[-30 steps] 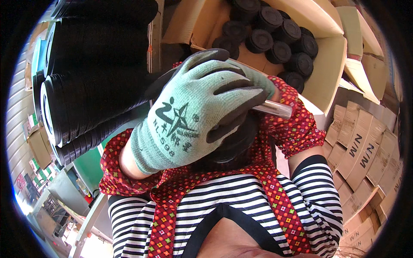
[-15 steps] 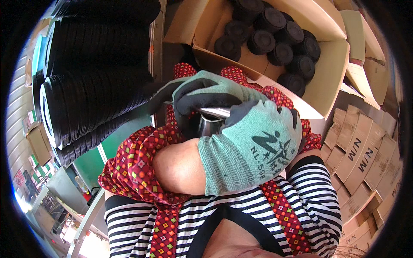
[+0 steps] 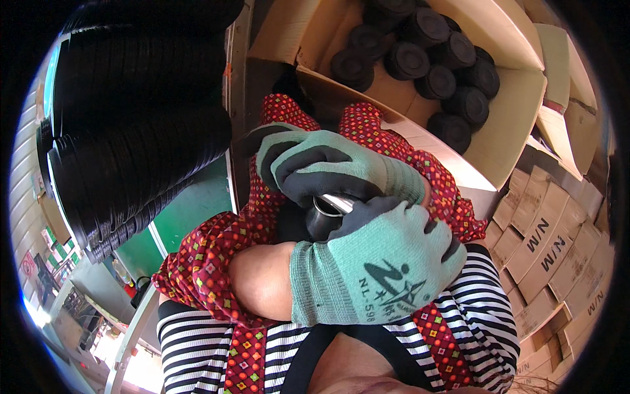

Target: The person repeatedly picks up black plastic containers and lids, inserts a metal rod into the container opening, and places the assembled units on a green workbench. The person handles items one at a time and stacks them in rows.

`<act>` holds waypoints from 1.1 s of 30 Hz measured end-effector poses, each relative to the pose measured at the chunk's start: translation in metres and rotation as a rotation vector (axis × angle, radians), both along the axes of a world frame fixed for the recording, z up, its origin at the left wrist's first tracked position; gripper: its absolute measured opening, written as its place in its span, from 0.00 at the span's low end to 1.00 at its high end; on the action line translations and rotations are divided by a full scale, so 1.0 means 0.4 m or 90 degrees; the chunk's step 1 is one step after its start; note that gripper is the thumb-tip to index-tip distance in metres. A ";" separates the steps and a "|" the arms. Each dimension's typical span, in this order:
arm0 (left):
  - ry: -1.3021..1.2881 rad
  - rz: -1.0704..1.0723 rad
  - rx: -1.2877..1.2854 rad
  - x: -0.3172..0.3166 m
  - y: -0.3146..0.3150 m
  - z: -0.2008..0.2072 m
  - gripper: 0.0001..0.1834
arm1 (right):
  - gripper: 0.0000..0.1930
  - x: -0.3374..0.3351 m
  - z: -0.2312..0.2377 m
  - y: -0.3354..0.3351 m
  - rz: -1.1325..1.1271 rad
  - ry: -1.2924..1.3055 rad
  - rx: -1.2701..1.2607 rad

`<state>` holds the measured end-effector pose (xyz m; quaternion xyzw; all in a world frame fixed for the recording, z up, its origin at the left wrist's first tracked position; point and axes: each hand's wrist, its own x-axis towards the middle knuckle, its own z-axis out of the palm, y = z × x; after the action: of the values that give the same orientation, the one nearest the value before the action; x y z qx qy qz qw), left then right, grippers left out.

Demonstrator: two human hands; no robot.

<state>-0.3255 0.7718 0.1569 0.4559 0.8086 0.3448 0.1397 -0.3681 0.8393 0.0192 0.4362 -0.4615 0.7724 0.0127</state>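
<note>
Both my hands wear light green knit gloves with dark coated fingers and meet over my lap, forearms crossing. My left hand (image 3: 387, 262) is nearer my body, pointing right, its fingers curled and its thumb against a shiny metal piece (image 3: 338, 203). Farther out, my right hand (image 3: 321, 164) comes in from the right, its fingers bent over the same piece. Just below the metal is a dark, glossy rounded part (image 3: 321, 223) with a thin bright rim. The gloves hide most of this work, so its full shape does not show.
Beyond my knees stands an open cardboard box (image 3: 531, 125) with several round black pieces (image 3: 407, 60) inside. Tall stacks of black discs (image 3: 138, 151) rise at the left, beside a green panel (image 3: 203, 217). Flattened cartons (image 3: 551, 236) lie at the right. A patterned red apron (image 3: 246, 354) covers my front.
Both hands have come slightly closer to my body. My right wrist now shows beyond the left glove. The box and disc stacks sit a little differently because the view has shifted.
</note>
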 end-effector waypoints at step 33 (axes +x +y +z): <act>0.198 0.147 0.186 -0.027 -0.258 -0.027 0.25 | 0.20 -0.029 0.080 0.089 -0.102 -0.290 0.274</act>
<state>-0.3363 0.6685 0.1460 0.4236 0.8087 0.3971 -0.0942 -0.3798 0.8748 0.0511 0.2074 -0.6380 0.7314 -0.1228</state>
